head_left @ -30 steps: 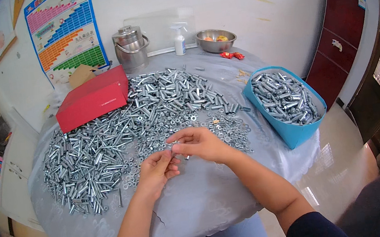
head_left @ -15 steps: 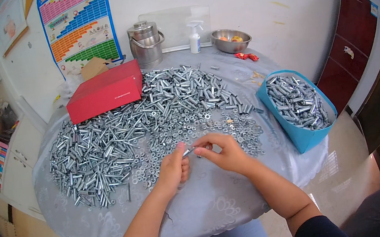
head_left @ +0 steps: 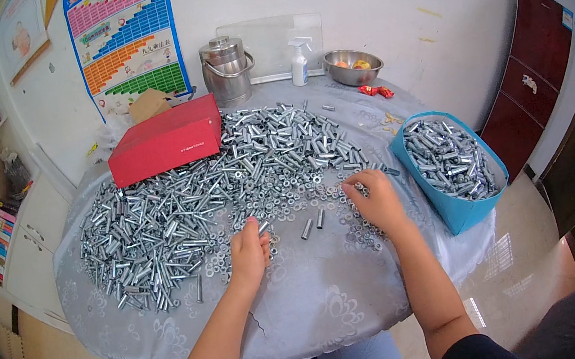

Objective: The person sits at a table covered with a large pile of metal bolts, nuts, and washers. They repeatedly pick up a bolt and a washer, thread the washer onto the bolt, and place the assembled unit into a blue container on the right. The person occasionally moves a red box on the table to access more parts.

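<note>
My left hand [head_left: 248,254] is closed around a silver expansion bolt [head_left: 263,228], whose end shows past the thumb. Over at the right edge of the washer spread, my right hand [head_left: 376,200] has its fingers bent down and drawn together; whatever lies between the fingertips is hidden. Two short metal sleeves [head_left: 314,225] lie on the cloth between my hands. Loose nuts and washers [head_left: 282,191] are scattered just beyond them. Long bolts [head_left: 158,247] are heaped on the left, and more metal sleeves [head_left: 281,133] are piled at the back.
A red box [head_left: 166,141] rests on the heap at the back left. On the right stands a blue bin [head_left: 444,210] full of metal pieces. A steel pot [head_left: 226,71], a spray bottle [head_left: 299,65] and a steel bowl [head_left: 353,73] line the back of the cloth-covered table [head_left: 297,309].
My right hand has left my left hand and moved right to the washers. Two sleeves now show where it was, and washers there are spread differently. My left hand has shifted slightly left.
</note>
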The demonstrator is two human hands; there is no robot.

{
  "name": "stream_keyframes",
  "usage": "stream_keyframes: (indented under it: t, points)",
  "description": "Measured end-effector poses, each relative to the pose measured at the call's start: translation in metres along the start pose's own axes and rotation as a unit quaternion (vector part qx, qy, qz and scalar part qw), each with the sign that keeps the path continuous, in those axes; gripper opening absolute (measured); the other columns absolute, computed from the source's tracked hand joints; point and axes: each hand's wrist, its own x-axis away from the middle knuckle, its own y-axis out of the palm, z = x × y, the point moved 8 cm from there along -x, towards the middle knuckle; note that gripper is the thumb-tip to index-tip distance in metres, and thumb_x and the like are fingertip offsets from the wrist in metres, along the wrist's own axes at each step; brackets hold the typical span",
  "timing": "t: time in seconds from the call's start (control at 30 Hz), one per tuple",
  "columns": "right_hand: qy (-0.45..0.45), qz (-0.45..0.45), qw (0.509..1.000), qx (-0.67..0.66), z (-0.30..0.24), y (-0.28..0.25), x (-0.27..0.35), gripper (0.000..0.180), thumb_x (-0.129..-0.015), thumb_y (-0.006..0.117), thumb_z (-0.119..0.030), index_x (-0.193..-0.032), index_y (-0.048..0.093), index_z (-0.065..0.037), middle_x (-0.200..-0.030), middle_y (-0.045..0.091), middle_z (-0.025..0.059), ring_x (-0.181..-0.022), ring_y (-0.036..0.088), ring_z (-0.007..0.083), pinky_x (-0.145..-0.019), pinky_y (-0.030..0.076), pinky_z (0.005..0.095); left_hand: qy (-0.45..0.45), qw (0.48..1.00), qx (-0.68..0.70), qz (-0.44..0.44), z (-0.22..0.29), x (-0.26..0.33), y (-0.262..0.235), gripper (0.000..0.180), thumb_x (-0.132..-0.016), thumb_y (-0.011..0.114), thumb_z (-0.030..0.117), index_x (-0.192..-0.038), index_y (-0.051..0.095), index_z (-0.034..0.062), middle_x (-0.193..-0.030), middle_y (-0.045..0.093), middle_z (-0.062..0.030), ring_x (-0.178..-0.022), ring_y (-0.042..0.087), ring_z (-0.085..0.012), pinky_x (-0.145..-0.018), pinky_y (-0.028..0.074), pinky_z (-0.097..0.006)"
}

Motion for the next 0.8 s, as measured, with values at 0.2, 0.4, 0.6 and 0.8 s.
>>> stream_keyframes:
  t: [0.2, 0.4, 0.6, 0.8]
  points:
    - [0.032, 0.038, 0.998, 0.026, 0.026, -0.011, -0.005, 0.011, -0.073, 0.063, -0.013, -0.077, 0.065, -0.003, -0.081, 0.062, 0.0140, -0.081, 0.056, 0.0321, -0.075, 0.042, 0.0393, -0.006, 1.000, 0.007, 0.008, -0.001, 0.001, -0.001, 0.052, -0.090, 0.039, 0.044, -0.052, 0.042, 0.0100, -0.044, 0.035, 0.0044, -0.036, 0.030, -0.0050, -0.035, 0.022, -0.022]
    - [0.086, 0.064, 0.994, 0.021, 0.046, -0.025, -0.010, 0.012, -0.074, 0.062, -0.013, -0.077, 0.064, -0.001, -0.081, 0.062, 0.0148, -0.081, 0.056, 0.0318, -0.075, 0.042, 0.0384, 0.001, 0.999, 0.032, 0.036, 0.002, 0.002, -0.003, 0.050, -0.090, 0.042, 0.043, -0.052, 0.040, 0.0108, -0.045, 0.034, 0.0052, -0.036, 0.030, -0.0046, -0.034, 0.023, -0.022]
    - [0.089, 0.073, 0.993, -0.001, 0.046, -0.024, -0.006, 0.013, -0.075, 0.062, -0.013, -0.077, 0.064, 0.000, -0.081, 0.062, 0.0151, -0.082, 0.056, 0.0317, -0.076, 0.042, 0.0385, -0.003, 0.999, 0.035, 0.025, 0.002, 0.001, -0.001, 0.049, -0.089, 0.044, 0.042, -0.052, 0.040, 0.0112, -0.047, 0.037, 0.0040, -0.038, 0.032, -0.0046, -0.035, 0.024, -0.022]
    - [0.125, 0.065, 0.990, -0.022, 0.057, -0.023, -0.006, 0.015, -0.075, 0.062, -0.014, -0.079, 0.064, 0.001, -0.080, 0.063, 0.0161, -0.081, 0.057, 0.0322, -0.075, 0.043, 0.0387, 0.005, 1.000, 0.001, 0.026, -0.001, 0.002, 0.000, 0.050, -0.090, 0.044, 0.043, -0.052, 0.040, 0.0104, -0.048, 0.039, 0.0034, -0.040, 0.034, -0.0049, -0.037, 0.025, -0.021]
